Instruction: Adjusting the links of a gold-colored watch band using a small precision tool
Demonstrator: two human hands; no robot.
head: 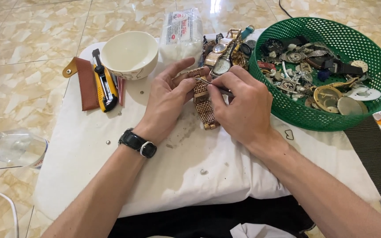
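Observation:
A gold mesh watch band lies on a white cloth-covered pad. My left hand, with a black wristwatch on its wrist, pinches the upper end of the band and holds it down. My right hand grips a thin metal tool whose tip touches the top of the band. Both hands meet over the band near the pad's middle.
A green mesh basket of watch parts sits at the right. A pile of watches, a white bowl, a white packet, a yellow utility knife and a brown leather case lie behind. A clear plastic bottle rests on the tiled floor.

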